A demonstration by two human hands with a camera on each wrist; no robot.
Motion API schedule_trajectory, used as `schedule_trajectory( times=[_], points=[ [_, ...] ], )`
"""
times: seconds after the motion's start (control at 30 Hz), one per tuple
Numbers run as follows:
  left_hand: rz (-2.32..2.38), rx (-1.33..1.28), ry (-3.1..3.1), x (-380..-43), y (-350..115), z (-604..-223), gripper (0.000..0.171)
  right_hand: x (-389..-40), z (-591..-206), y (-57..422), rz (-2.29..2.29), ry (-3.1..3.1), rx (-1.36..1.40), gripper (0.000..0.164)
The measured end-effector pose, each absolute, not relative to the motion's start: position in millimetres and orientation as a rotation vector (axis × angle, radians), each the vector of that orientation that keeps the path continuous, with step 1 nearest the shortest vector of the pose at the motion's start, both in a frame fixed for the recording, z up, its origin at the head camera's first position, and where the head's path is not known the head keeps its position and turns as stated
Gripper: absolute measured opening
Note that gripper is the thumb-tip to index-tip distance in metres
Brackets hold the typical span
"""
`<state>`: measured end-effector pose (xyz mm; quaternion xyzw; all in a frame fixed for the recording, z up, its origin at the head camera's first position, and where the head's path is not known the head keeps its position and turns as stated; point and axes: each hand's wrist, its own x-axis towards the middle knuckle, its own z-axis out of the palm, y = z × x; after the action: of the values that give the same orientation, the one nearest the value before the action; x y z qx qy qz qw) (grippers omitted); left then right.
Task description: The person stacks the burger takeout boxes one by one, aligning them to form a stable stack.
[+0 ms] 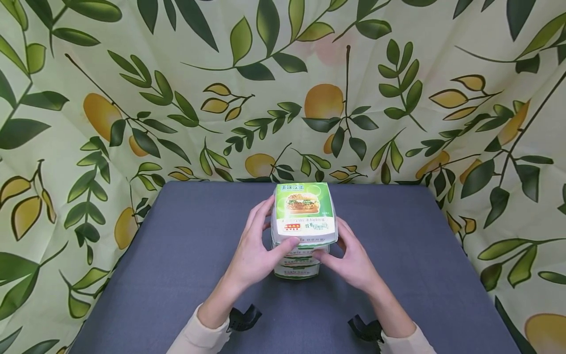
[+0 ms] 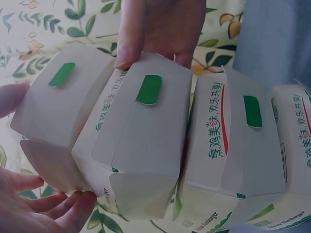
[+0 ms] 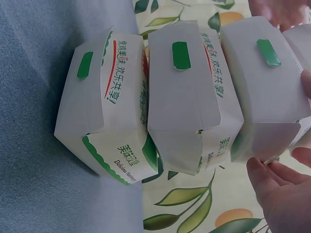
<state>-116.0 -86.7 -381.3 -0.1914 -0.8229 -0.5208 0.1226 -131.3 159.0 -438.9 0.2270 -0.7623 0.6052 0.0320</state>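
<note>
Several white-and-green hamburger boxes stand in a stack, and the top hamburger box [image 1: 304,209] shows a burger picture on its lid. My left hand [image 1: 258,243] grips this top box, its thumb across the front edge and its fingers along the left side. From the right, my right hand [image 1: 351,258] holds the upper part of the stack, with its thumb at the front just below the top box. In the left wrist view the second box [image 2: 141,121] sits beside the top box [image 2: 60,102], flaps folded shut. The right wrist view shows the bottom box [image 3: 107,107] on the table.
A dark blue-grey cloth covers the table [image 1: 199,221]. Behind and beside it hangs a pale fabric backdrop [image 1: 283,44] printed with leaves and orange fruit. Black wrist straps [image 1: 244,318] sit below both hands, close to the cream sleeves [image 1: 199,334].
</note>
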Motion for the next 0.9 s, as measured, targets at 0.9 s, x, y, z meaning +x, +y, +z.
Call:
schedule_trajectory(
  times=[0.9],
  points=[
    [-1.566,-0.529,-2.408,-125.2,-87.4,-380.0,0.090,-138.2,-441.1,153.1,1.927,-2.287,0.681,0.070]
  ],
)
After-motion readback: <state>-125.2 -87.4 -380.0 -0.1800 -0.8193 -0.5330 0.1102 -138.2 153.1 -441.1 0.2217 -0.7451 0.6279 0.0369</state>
